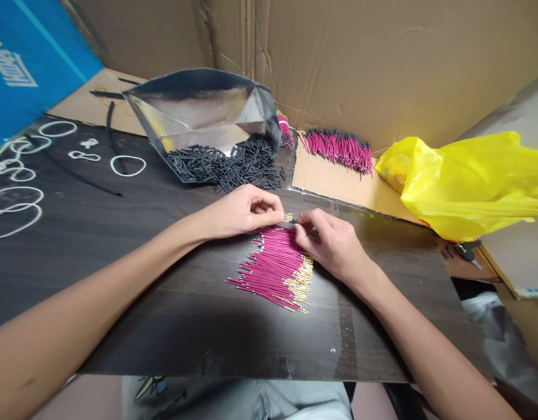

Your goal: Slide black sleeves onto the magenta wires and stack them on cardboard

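Observation:
A fan of short magenta wires (275, 268) with gold terminal ends lies on the dark board (164, 303) in front of me. My left hand (245, 211) pinches one wire by its gold end at the top of the pile. My right hand (332, 242) meets it there, its fingertips closed on a small black tube piece at the wire's tip. Both hands touch just above the pile.
A silver foil bag (199, 116) spills several black tube pieces (227, 163) behind my hands. More magenta wires (338, 149) lie on cardboard at the back. A yellow plastic bag (470, 181) sits right; white rubber bands (15, 204) lie left. Cardboard walls stand behind.

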`<state>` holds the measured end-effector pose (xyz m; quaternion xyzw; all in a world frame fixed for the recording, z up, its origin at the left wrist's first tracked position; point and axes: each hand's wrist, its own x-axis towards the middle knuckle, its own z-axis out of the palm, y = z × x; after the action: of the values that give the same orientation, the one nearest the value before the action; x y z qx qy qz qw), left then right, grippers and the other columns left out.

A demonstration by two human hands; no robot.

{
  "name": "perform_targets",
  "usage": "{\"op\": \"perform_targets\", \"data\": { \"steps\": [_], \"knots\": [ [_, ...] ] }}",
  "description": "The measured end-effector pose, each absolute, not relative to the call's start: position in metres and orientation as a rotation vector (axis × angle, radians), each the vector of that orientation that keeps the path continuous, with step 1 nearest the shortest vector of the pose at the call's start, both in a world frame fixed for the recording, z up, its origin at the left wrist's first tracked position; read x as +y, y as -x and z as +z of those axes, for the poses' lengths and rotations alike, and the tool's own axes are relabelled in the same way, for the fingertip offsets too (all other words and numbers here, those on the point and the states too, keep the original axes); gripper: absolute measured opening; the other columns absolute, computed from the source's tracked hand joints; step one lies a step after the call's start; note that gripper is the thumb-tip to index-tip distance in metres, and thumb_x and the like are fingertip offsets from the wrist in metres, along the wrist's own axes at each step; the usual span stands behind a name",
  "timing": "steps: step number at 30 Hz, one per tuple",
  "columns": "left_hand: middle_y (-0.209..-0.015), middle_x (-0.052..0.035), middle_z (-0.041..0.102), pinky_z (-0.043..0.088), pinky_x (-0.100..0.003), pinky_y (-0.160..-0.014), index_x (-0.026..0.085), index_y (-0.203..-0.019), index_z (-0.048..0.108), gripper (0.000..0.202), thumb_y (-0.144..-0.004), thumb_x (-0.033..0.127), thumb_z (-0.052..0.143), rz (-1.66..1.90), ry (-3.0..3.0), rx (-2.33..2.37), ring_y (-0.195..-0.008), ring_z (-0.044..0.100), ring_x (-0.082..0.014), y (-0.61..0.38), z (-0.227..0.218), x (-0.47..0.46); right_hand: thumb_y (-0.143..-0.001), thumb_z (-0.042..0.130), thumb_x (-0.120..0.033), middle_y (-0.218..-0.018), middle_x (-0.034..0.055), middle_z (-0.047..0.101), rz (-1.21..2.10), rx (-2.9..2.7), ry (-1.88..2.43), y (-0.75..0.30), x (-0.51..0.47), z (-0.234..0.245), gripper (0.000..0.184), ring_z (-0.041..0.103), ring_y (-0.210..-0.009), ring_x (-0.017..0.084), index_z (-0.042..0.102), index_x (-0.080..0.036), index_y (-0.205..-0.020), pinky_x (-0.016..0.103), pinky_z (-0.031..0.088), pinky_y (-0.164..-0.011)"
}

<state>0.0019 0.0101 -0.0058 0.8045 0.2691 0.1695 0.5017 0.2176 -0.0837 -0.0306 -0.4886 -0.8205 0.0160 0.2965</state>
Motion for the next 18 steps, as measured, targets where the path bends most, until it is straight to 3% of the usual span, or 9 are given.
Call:
{"op": "perform_targets", "data": {
  "steps": [18],
  "knots": [
    [-0.070, 0.0004, 0.061, 0.036, -0.024, -0.061, 0.014, -0.080, 0.070, 0.023, -0.090, 0.033, 0.062, 0.488, -2.013, 0.635, -0.066, 0.051, -0.0121, -0.0051, -0.0082, 0.0060, -0.102, 0.058, -0.025, -0.091, -0.0001, 0.072, 0.367, -1.903, 1.239, -0.2112, -0.0902, -0.0276, 0.006, 0.069, -0.074, 0.012, 0.063, -0.021, -0.103, 0.025, 0.056, -0.071]
  ]
}}
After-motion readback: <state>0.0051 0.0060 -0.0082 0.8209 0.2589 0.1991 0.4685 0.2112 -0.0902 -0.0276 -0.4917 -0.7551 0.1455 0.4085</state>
